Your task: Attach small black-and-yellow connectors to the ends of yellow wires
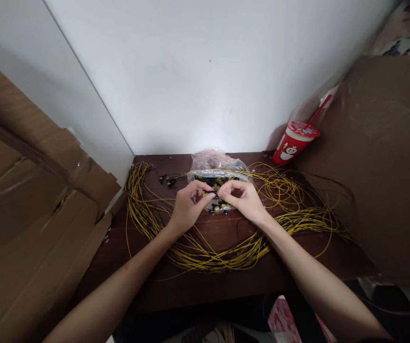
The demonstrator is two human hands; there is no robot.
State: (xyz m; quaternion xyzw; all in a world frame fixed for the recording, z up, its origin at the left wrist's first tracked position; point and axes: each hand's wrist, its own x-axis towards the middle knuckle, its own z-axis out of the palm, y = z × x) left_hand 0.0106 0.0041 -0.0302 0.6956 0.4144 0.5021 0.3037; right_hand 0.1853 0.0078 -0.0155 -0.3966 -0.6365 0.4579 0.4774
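My left hand [188, 206] and my right hand [242, 199] meet over the middle of a dark wooden table [226, 281], fingertips pinched together around a small dark piece that I cannot make out. Right behind the fingers lies a clear plastic bag [215, 169] filled with small black and yellow connectors. Long yellow wires [222, 250] loop around both wrists and spread across the tabletop. A few loose black connectors [167, 180] lie left of the bag.
A red paper cup with a straw [294, 143] leans in the back right corner. Brown cardboard sheets stand at the left [29, 200] and right [380, 157]. A white wall [205, 71] closes the back.
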